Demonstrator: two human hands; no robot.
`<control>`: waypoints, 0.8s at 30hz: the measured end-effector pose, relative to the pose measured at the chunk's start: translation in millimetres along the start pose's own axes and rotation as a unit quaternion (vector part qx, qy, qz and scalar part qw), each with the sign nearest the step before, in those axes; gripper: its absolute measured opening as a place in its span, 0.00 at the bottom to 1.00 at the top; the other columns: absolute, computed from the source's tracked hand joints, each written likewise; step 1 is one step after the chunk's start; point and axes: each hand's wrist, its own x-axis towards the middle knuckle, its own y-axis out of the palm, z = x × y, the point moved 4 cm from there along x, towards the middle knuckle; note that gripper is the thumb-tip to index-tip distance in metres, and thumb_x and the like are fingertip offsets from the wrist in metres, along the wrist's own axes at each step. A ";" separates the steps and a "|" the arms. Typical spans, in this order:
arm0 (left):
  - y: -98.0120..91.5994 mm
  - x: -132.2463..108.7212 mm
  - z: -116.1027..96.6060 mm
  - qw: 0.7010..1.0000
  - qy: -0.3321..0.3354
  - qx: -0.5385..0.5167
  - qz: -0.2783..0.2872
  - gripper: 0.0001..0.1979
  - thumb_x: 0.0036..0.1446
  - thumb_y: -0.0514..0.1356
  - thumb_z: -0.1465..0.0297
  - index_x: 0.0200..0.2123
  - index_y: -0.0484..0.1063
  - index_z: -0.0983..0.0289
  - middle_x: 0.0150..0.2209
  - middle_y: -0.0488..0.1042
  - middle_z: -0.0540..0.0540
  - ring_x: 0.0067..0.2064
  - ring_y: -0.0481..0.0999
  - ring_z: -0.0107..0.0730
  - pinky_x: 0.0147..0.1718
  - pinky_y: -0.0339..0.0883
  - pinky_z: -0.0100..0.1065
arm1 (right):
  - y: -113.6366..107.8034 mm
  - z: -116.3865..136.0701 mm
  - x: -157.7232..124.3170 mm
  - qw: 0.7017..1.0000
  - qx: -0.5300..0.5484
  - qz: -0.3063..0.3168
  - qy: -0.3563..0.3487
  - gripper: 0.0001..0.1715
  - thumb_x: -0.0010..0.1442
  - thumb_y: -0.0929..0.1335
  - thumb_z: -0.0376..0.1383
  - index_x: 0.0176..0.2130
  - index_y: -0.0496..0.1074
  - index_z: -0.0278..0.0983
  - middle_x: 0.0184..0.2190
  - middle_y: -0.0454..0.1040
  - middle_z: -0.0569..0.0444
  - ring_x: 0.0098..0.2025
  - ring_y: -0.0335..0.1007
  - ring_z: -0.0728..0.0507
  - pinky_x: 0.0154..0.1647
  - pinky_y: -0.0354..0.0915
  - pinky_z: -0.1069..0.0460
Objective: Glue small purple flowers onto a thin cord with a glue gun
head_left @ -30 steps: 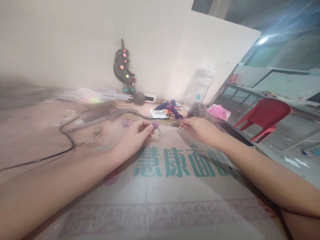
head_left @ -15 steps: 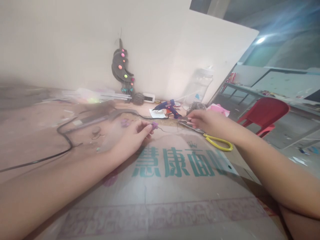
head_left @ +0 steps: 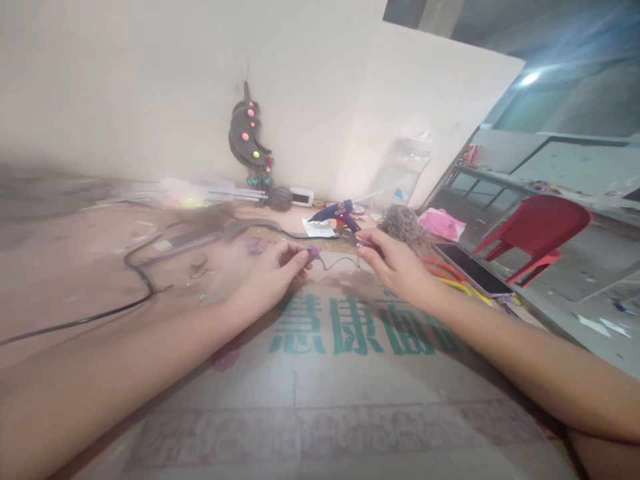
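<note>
Pinched between the fingers of my left hand [head_left: 283, 267] is a small purple piece [head_left: 313, 253], from which a thin grey yarn [head_left: 337, 261] trails to the right. My right hand [head_left: 393, 262] is closed, its fingertips together near the yarn's other end; what they hold is too small to make out. Just beyond the hands, the blue glue gun [head_left: 333, 212] rests by a white paper [head_left: 319, 229]. Under my arms lies a translucent sheet with green characters [head_left: 350, 327].
A grey yarn ball [head_left: 400, 223], pink cloth [head_left: 443, 225] and phone [head_left: 473, 268] lie right. A clear bottle [head_left: 407, 170] stands behind. A decorated grey crescent [head_left: 243, 137] hangs on the wall. A black cable [head_left: 145, 293] crosses the left side. A red chair [head_left: 543, 230] stands beyond.
My right hand has moved left and slightly down, nearer my left hand, and the scissors it was beside are now mostly hidden. The phone has come into view. The camera view has shifted slightly.
</note>
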 end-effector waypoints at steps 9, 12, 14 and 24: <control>3.7 -2.7 -7.9 0.999 -0.008 -0.020 0.025 0.11 0.61 0.60 0.62 0.32 0.70 0.63 0.30 0.72 0.50 0.29 0.69 0.28 0.29 0.61 0.31 | 19.9 -8.9 -12.9 0.975 -0.094 -0.087 -0.181 0.16 0.71 0.61 0.42 0.51 0.72 0.37 0.40 0.78 0.43 0.44 0.75 0.37 0.47 0.70 0.42; 4.4 -2.0 -5.2 0.999 -0.008 -0.031 0.042 0.11 0.61 0.60 0.61 0.33 0.70 0.63 0.30 0.71 0.50 0.29 0.69 0.28 0.29 0.61 0.31 | 19.6 -3.9 -15.1 0.967 -0.125 -0.094 -0.203 0.17 0.72 0.61 0.43 0.50 0.72 0.37 0.38 0.78 0.44 0.42 0.75 0.37 0.45 0.70 0.43; 5.0 -1.4 -2.4 0.998 -0.009 -0.035 0.052 0.12 0.61 0.60 0.59 0.35 0.71 0.63 0.30 0.71 0.50 0.30 0.69 0.29 0.29 0.61 0.31 | 21.8 -2.7 -16.1 0.968 -0.125 -0.088 -0.197 0.18 0.72 0.60 0.44 0.51 0.72 0.37 0.38 0.78 0.44 0.41 0.75 0.38 0.44 0.71 0.44; 5.8 -1.8 1.2 0.997 -0.011 -0.053 0.055 0.12 0.61 0.61 0.59 0.35 0.70 0.63 0.32 0.73 0.51 0.30 0.70 0.28 0.28 0.63 0.31 | 27.1 -4.0 -15.6 0.978 -0.106 -0.055 -0.169 0.18 0.72 0.60 0.44 0.50 0.73 0.38 0.37 0.78 0.45 0.41 0.75 0.38 0.44 0.70 0.43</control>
